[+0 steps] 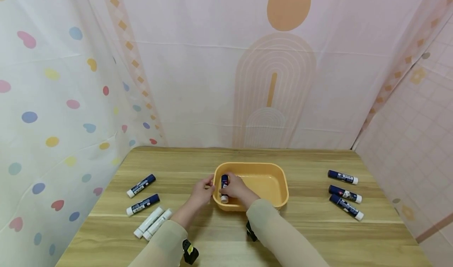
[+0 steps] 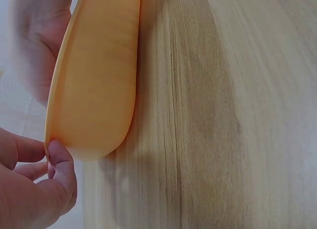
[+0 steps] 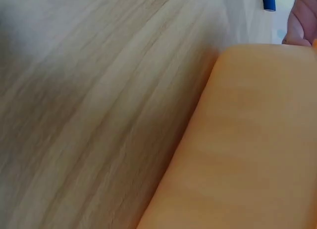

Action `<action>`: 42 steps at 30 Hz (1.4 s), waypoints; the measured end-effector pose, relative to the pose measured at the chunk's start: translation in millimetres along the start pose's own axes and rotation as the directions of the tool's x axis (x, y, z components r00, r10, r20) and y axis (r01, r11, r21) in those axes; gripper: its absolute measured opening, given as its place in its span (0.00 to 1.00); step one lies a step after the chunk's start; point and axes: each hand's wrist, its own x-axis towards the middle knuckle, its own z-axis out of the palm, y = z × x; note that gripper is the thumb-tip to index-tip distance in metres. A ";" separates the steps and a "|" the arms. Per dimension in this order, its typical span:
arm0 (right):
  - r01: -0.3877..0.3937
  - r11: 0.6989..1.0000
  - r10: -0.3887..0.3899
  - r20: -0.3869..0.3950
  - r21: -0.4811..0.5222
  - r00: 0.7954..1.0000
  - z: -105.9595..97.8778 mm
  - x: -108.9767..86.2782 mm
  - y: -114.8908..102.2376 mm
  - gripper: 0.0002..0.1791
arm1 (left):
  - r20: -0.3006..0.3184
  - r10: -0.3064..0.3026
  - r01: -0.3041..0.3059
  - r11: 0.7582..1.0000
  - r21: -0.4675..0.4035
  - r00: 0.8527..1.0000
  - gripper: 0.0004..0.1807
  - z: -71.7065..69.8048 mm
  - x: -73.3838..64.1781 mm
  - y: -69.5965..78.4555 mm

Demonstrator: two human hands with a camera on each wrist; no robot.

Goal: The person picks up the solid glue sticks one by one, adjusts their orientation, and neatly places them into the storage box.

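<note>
An orange plastic basin (image 1: 262, 206) stands on the wooden table. My left hand (image 1: 202, 191) pinches its left rim; in the left wrist view, thumb and fingers of that left hand (image 2: 37, 184) close on the basin's edge (image 2: 96, 90). Inside the basin, at its left end, is a dark blue glue stick (image 1: 224, 179) with a white end towards me. My right hand (image 1: 236, 187) reaches over the near rim and holds this glue stick from its right side, thumb and fingers around it. The basin wall (image 3: 247, 140) hides the right hand in the right wrist view.
Left of the basin lie two dark blue glue sticks (image 1: 143, 204) and two white sticks (image 1: 153, 222). Three more dark blue glue sticks (image 1: 345, 194) lie on the right side of the table (image 1: 308, 235). Patterned curtains (image 1: 191, 82) hang behind and at both sides.
</note>
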 end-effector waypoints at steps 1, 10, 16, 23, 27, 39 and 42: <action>0.008 1.000 -0.008 -0.002 -0.012 1.000 0.9 0.0 -1.0 0.36 | 0.000 0.004 -0.004 1.000 0.003 1.000 0.25 -0.1 -0.2 0.0; 0.049 0.993 -0.052 -0.027 -0.107 0.998 10.0 3.4 -3.2 0.36 | 0.003 0.004 -0.004 1.000 0.007 1.000 0.25 -2.1 -2.3 2.3; 0.065 0.987 -0.069 -0.021 -0.150 0.997 10.6 2.6 -3.2 0.35 | 0.005 0.013 -0.013 1.000 0.010 1.000 0.26 -2.6 -1.5 1.1; 0.080 0.988 -0.078 0.023 -0.129 0.997 3.3 -3.8 -2.2 0.37 | 0.004 0.018 -0.018 1.000 0.007 1.000 0.26 -2.2 -0.8 -0.6; 0.106 0.985 -0.102 0.040 -0.137 0.994 -8.7 -9.3 2.0 0.38 | 0.004 -0.004 0.004 1.000 -0.003 1.000 0.26 -1.2 -1.0 -0.9; 0.355 0.908 -0.363 0.005 -0.223 0.932 -68.8 -46.2 26.6 0.33 | 0.006 -0.036 0.036 0.999 -0.003 0.999 0.26 -1.1 -2.8 2.6; 0.423 0.857 -0.449 -0.025 -0.294 0.893 -83.1 -56.6 38.5 0.33 | -0.001 -0.029 0.029 1.000 -0.001 1.000 0.26 -1.0 -2.3 2.9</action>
